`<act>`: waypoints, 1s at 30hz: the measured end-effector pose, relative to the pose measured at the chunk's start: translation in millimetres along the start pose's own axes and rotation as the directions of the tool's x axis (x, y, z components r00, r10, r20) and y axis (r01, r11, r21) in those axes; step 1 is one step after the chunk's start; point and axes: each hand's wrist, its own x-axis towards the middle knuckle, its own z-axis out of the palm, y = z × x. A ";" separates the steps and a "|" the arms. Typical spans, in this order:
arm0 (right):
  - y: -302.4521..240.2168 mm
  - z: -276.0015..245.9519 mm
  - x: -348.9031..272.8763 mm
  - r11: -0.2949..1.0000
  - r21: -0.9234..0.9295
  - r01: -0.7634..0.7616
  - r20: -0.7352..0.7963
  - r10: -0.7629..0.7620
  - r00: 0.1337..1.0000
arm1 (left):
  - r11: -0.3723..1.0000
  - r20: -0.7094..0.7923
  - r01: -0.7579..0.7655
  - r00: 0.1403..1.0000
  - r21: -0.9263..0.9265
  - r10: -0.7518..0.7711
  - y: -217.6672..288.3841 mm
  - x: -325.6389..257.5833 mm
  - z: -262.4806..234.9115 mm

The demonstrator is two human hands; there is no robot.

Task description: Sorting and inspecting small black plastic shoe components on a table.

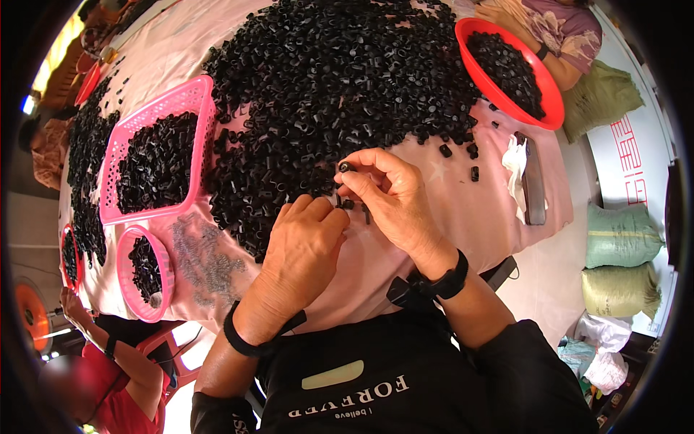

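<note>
- A small black tubular part (pixel 346 167) is pinched at the fingertips of the right hand (pixel 390 199), just left of the frame's centre; its round end faces the camera, so its long axis points roughly up toward the lens.
- The left hand (pixel 300 249) is curled just below and to the left, its fingertips closed near further black pieces (pixel 348 205); what it grips cannot be told.
- The right hand is the nearer one.
- The big heap of black parts (pixel 325 79) is spread above both hands on a pink cloth (pixel 463 210).
- A pink basket (pixel 155 155) is seen at the left, and a red bowl (pixel 510 72) at the upper right.
</note>
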 end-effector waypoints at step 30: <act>1.5 1.0 -3.1 0.994 0.067 -0.083 0.132 0.074 0.988 | 0.979 -0.269 0.088 0.954 -0.184 -0.136 -1.6 29.4 -19.4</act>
